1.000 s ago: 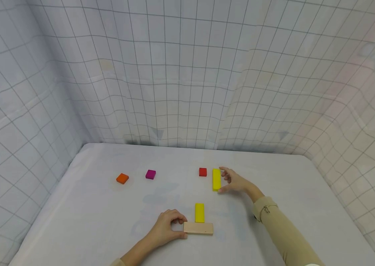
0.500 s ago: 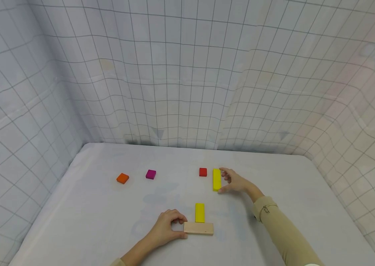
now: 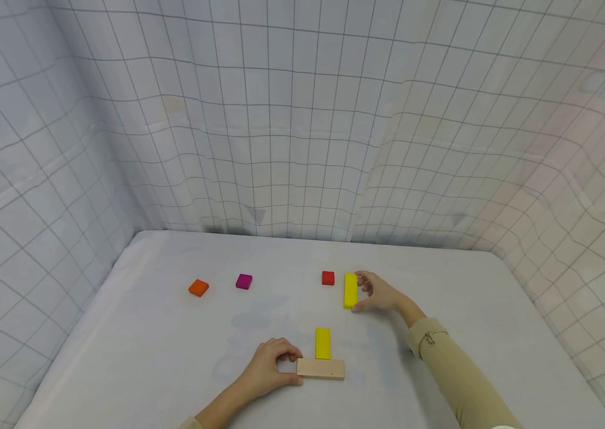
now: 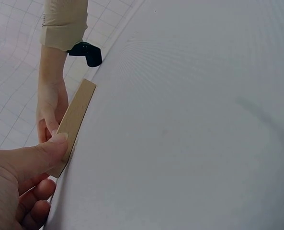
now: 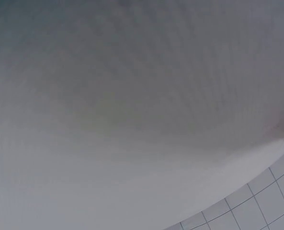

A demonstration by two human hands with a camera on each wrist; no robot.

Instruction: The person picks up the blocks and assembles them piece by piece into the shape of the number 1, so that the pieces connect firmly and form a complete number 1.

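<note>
At the front of the table, my left hand point(image 3: 268, 368) pinches the left end of a plain wooden block point(image 3: 320, 369) between thumb and fingers. The left wrist view shows the thumb point(image 4: 46, 151) pressed on that block's side. A shorter yellow block point(image 3: 322, 344) lies just behind it, its near end seeming to touch the wood. Farther back, my right hand point(image 3: 379, 292) spans a longer yellow block point(image 3: 351, 291), thumb at the near end and a fingertip at the far end. In the right wrist view only a sliver of the hand shows at the right edge.
A red block point(image 3: 328, 278) lies just left of the longer yellow one. Purple point(image 3: 244, 282) and orange point(image 3: 198, 288) blocks lie farther left on the white table point(image 3: 163, 345). Grid-patterned curtains point(image 3: 302, 131) rise behind the table and at both sides.
</note>
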